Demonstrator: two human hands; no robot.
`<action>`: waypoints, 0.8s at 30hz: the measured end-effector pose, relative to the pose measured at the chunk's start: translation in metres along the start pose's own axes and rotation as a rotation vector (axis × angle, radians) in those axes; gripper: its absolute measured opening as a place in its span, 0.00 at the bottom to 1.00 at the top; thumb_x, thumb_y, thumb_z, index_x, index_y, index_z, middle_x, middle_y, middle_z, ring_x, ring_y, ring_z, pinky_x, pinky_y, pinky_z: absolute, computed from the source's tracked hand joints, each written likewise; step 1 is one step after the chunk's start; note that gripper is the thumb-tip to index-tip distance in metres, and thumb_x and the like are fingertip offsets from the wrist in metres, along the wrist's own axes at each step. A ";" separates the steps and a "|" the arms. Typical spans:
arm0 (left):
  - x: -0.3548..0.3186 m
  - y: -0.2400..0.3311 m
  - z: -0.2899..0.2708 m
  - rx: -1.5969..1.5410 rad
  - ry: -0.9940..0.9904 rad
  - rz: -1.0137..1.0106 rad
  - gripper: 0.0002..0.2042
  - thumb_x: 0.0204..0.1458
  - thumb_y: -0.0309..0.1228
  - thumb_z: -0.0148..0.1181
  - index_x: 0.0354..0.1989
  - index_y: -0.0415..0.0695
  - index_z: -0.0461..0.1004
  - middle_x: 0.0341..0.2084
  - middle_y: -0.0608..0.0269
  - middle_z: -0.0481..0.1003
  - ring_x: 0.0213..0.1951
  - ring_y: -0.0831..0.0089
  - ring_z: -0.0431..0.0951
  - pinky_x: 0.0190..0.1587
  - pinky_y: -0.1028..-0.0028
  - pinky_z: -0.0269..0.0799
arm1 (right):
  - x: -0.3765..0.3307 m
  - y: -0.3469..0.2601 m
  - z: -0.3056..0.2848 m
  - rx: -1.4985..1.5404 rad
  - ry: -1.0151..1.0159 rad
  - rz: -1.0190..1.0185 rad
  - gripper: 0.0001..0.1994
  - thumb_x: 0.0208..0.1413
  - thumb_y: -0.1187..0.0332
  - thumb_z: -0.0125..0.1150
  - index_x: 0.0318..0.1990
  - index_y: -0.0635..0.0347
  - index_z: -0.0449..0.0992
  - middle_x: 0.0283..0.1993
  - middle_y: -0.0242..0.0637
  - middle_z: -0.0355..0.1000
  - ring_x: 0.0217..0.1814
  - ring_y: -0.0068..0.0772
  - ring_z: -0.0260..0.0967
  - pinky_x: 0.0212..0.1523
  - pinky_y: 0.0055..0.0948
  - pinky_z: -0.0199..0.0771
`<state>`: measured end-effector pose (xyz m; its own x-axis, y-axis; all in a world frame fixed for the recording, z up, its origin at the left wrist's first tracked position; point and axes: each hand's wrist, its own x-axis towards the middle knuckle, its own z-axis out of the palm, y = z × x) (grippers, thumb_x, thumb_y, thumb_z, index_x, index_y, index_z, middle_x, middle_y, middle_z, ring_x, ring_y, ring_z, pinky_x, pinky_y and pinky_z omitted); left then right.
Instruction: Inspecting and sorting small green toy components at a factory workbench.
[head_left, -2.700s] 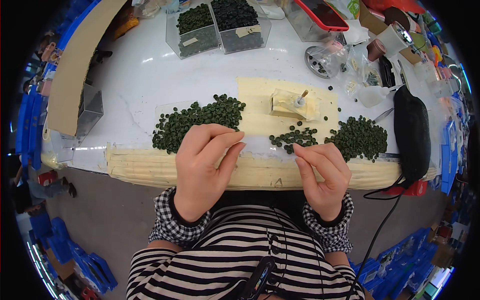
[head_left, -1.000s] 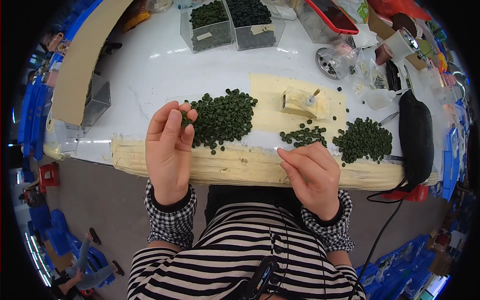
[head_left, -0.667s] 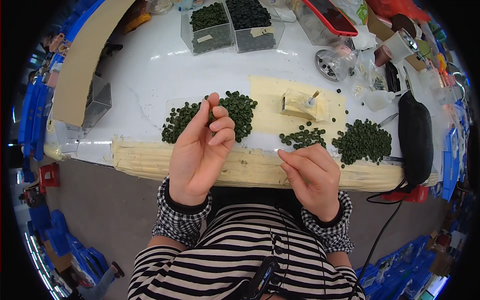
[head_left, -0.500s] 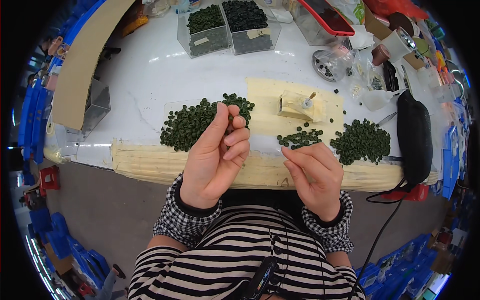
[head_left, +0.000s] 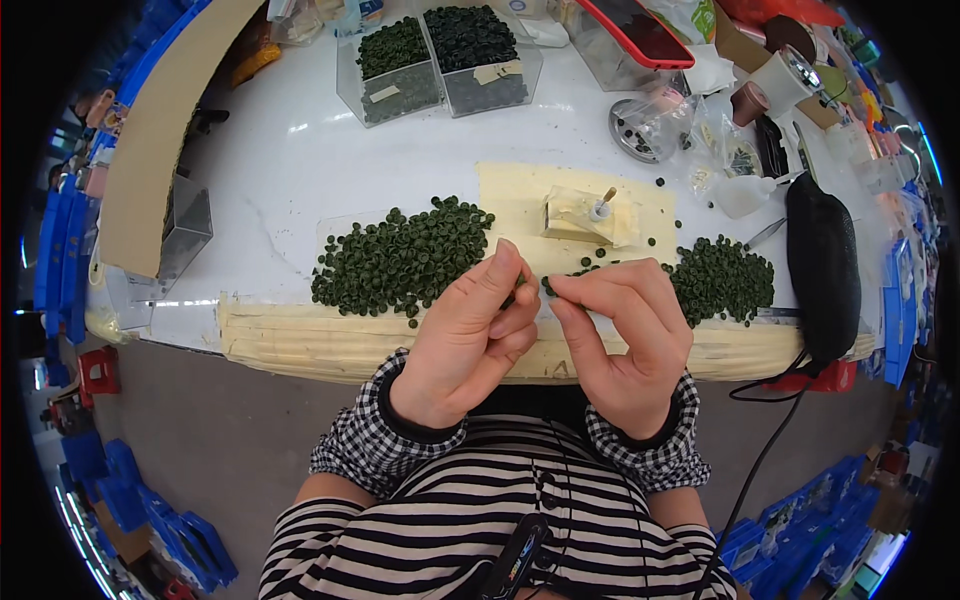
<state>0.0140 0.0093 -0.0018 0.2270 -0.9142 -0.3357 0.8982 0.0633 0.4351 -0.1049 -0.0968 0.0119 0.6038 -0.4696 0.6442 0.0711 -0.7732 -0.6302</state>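
My left hand (head_left: 468, 335) is closed, thumb and fingertips together, with a bit of dark green showing between them; most of what it holds is hidden. Facing it, my right hand (head_left: 632, 338) pinches a small dark green round cap (head_left: 548, 287) between thumb and forefinger. The fingertips of both hands are a small gap apart above the table's front edge. Beyond my left hand lies a wide pile of green cup-shaped caps (head_left: 385, 262). A second heap of green caps (head_left: 722, 280) lies right of my right hand, which partly covers a few loose ones.
A taped block with a small upright stick (head_left: 580, 218) stands on cream paper (head_left: 510, 200). Behind are two clear bins (head_left: 402, 92) of green pieces and a red-cased phone (head_left: 650, 35). A black pouch (head_left: 825, 275) lies right; a cardboard sheet (head_left: 165, 150) stands left.
My left hand has moved right and down, away from the large pile. My right hand has come left to meet it, with a green cap now visible in its pinch.
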 end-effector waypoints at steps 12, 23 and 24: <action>0.003 -0.013 0.001 0.245 0.003 0.141 0.14 0.64 0.42 0.51 0.35 0.43 0.73 0.16 0.80 0.58 0.19 0.87 0.49 0.21 0.83 0.47 | 0.002 0.008 0.004 -0.102 -0.006 -0.066 0.09 0.42 0.78 0.67 0.33 0.61 0.75 0.31 0.36 0.68 0.32 0.38 0.66 0.31 0.31 0.66; 0.002 -0.004 -0.006 0.478 -0.086 0.184 0.07 0.57 0.27 0.60 0.40 0.38 0.78 0.17 0.81 0.63 0.20 0.91 0.54 0.22 0.85 0.49 | 0.009 0.009 -0.024 -0.049 -0.187 -0.042 0.08 0.45 0.78 0.66 0.34 0.62 0.75 0.31 0.37 0.69 0.32 0.39 0.66 0.32 0.32 0.66; 0.003 -0.002 -0.005 0.364 -0.086 0.101 0.06 0.58 0.27 0.59 0.40 0.38 0.77 0.17 0.80 0.62 0.19 0.90 0.53 0.22 0.85 0.48 | 0.011 0.009 -0.025 -0.037 -0.178 -0.036 0.07 0.45 0.78 0.66 0.34 0.62 0.76 0.31 0.37 0.69 0.31 0.38 0.66 0.31 0.31 0.66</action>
<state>0.0146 0.0089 -0.0082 0.2610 -0.9420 -0.2112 0.6770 0.0227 0.7357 -0.1175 -0.1195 0.0239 0.7327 -0.3613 0.5768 0.0675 -0.8047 -0.5898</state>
